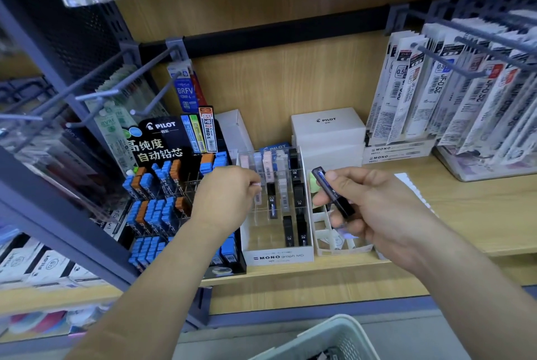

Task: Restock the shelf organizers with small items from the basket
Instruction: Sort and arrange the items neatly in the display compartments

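A clear MONO graph organizer [278, 256] stands on the wooden shelf, its slots holding pink, grey and black lead cases. My left hand [226, 200] reaches into its left side, fingertips pinched on a pink lead case [257, 195] standing in a slot. My right hand [374, 205] hovers to the right of the organizer, gripping a black lead case [334, 194] that points up and left. A white empty-looking organizer [328, 249] sits under that hand. The pale basket [325, 339] shows at the bottom edge.
A black Pilot display [162, 185] full of blue and orange lead cases stands to the left. White Pilot boxes [328, 133] are stacked behind the organizers. Refill packs hang on hooks [453, 92] at the right, and bare hooks [116, 89] jut out at the upper left.
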`<action>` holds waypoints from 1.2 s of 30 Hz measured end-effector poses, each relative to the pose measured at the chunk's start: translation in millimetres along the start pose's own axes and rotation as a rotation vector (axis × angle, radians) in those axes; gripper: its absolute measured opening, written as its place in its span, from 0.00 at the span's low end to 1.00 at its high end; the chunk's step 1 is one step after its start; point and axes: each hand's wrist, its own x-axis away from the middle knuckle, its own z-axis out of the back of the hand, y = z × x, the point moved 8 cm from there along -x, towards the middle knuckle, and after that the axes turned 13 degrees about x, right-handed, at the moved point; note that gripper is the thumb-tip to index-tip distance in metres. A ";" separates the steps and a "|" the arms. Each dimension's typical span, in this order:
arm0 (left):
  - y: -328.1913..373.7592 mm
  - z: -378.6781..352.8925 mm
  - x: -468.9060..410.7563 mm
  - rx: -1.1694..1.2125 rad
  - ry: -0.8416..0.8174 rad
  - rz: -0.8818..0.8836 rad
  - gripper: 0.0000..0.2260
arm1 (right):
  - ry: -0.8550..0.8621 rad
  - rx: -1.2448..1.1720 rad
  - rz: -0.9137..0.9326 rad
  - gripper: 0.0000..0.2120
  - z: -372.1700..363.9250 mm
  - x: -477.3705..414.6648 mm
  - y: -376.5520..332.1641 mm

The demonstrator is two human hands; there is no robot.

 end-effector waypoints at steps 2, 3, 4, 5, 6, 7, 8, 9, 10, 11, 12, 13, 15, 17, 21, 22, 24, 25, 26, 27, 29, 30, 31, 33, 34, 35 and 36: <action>3.1 -1.0 0.2 -0.032 0.007 -0.003 0.09 | 0.007 0.006 0.004 0.08 0.0 -1.8 1.5; 3.7 -1.3 0.2 -0.035 0.008 -0.003 0.09 | 0.002 -0.002 0.003 0.07 -0.7 -2.3 2.3; 3.5 -1.8 -0.1 -0.036 0.009 -0.002 0.09 | -0.008 -0.017 0.000 0.06 -1.5 -2.6 3.3; 2.4 -2.8 -0.7 -0.041 0.005 0.000 0.10 | -0.021 -0.036 -0.005 0.06 -2.3 -2.9 4.6; 0.8 -4.6 -1.1 -0.053 -0.006 0.005 0.10 | -0.035 -0.052 -0.010 0.06 -2.9 -2.5 5.7; -1.0 -7.0 -1.3 -0.071 -0.018 0.011 0.10 | -0.045 -0.062 -0.012 0.07 -2.9 -2.6 7.0; -2.3 -9.5 -1.4 -0.089 -0.027 0.015 0.11 | -0.048 -0.059 -0.009 0.07 -2.2 -2.5 7.7; -3.4 -11.7 -1.3 -0.106 -0.026 0.015 0.10 | -0.038 -0.042 -0.001 0.07 -0.5 -3.1 7.7; -4.1 -13.0 -1.4 -0.121 -0.016 0.011 0.09 | -0.016 -0.016 0.008 0.07 1.9 -3.4 6.7; -4.0 -13.7 -1.8 -0.137 -0.002 0.005 0.08 | 0.015 0.000 0.016 0.07 5.0 -4.1 5.6; -3.3 -14.0 -1.9 -0.154 0.009 0.000 0.08 | 0.047 -0.002 0.017 0.07 8.1 -4.8 5.1; -2.2 -14.5 -2.3 -0.172 0.018 -0.009 0.07 | 0.070 -0.021 0.016 0.07 10.5 -5.3 5.1; -0.4 -15.1 -3.2 -0.195 0.035 -0.035 0.08 | 0.072 -0.097 0.016 0.07 10.8 -5.1 4.8; -0.8 -14.2 -3.3 -0.190 0.056 -0.044 0.09 | 0.036 -0.191 0.014 0.08 8.7 -4.4 5.1; -3.7 -13.7 -3.5 -0.156 0.080 -0.036 0.10 | -0.050 -0.299 -0.016 0.09 4.2 -1.9 6.6; -3.3 -13.6 -3.7 -0.155 0.086 -0.036 0.10 | -0.073 -0.317 -0.020 0.11 1.9 -0.3 6.1; -3.3 -13.6 -4.3 -0.153 0.098 -0.029 0.09 | -0.103 -0.345 -0.020 0.14 -2.0 2.7 4.4; -3.3 -13.3 -4.2 -0.152 0.103 -0.022 0.08 | -0.103 -0.347 -0.012 0.16 -2.5 3.4 3.3; -2.5 -12.4 -3.9 -0.148 0.107 -0.014 0.07 | -0.090 -0.338 0.001 0.18 -1.9 4.4 1.7; -1.1 -10.5 -3.5 -0.131 0.110 -0.008 0.06 | -0.070 -0.321 0.013 0.20 -0.4 4.9 0.7; 5.3 -1.2 -2.3 -0.021 0.132 -0.005 0.06 | -0.023 -0.267 0.030 0.20 3.8 4.7 0.2; 11.2 5.2 -1.1 0.108 0.143 -0.005 0.06 | -0.008 -0.228 0.040 0.19 4.9 5.2 -0.8; 17.5 10.2 1.1 0.290 0.133 0.009 0.07 | 0.000 -0.185 0.051 0.19 5.3 5.3 -1.4; 33.8 11.2 9.2 0.751 0.019 0.079 0.08 | 0.004 -0.123 0.065 0.17 3.9 5.9 -2.6; 43.6 8.5 15.2 0.935 -0.066 0.121 0.08 | 0.003 -0.097 0.070 0.17 2.5 6.5 -3.6; 51.7 4.5 20.6 1.049 -0.140 0.150 0.07 | -0.002 -0.073 0.075 0.17 0.9 6.9 -4.3; 57.6 0.9 25.1 1.109 -0.194 0.160 0.07 | -0.011 -0.053 0.080 0.15 -1.5 7.3 -5.0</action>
